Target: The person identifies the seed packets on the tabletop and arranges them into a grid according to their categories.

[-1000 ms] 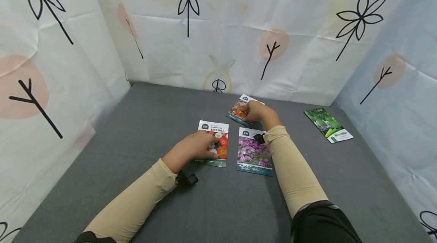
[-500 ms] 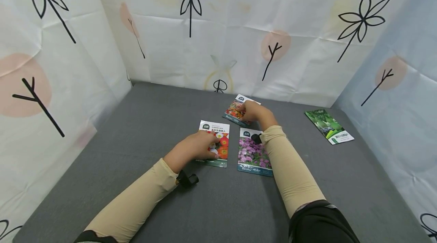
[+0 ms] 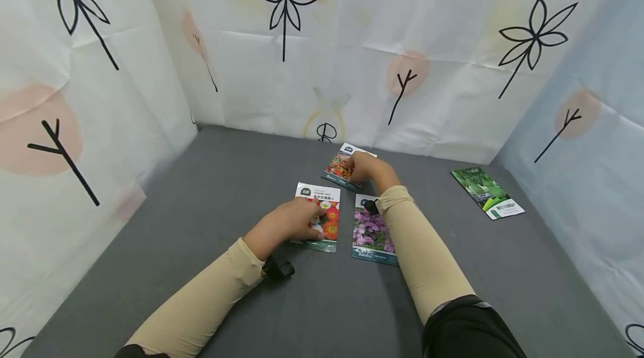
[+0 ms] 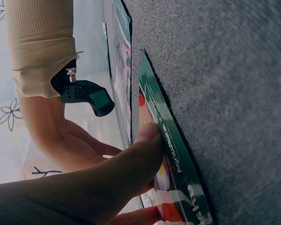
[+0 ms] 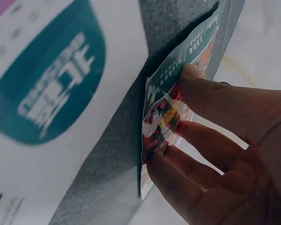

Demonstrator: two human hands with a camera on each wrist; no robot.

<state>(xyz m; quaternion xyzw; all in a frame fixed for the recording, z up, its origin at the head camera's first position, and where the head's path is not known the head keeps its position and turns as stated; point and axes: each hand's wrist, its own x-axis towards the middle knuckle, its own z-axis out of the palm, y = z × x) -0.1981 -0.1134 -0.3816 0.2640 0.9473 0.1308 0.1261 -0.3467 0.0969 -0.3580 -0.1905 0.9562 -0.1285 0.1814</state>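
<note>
Far packet (image 3: 336, 166): on the table (image 3: 302, 302) under the right hand (image 3: 373, 169), just beyond the gap between the poppy packet (image 3: 331, 221) and the purple packet (image 3: 371, 232); close to both, apart from both.
Long axis: slanted, white end pointing away and rightward, other end toward near left.
Nearer hand: right, reaching in from the right, with the sleeve (image 3: 425, 246) crossing the purple packet's right side.
Right fingers: loosely bent and spread, thumb and fingertips resting on the far packet's face, not closed round it; slightly bowed there in the right wrist view, with shadow along the near edge.
Poppy packet: under the left hand (image 3: 285, 221), lying almost straight away from the body, white end far.
Left fingers: relaxed and spread, thumb near the lower strip, pressing on the face; no firm grip to be seen.
Purple packet: right of the poppy packet, nearly parallel, narrow gap between.
Green packet (image 3: 485, 190): well apart at far right, slanting the opposite way, barcode end nearer.
Surface: grey, matte, woven-looking.
Room: pale printed cloth (image 3: 352, 28) hung behind and at both sides; far packet near the back edge.
</note>
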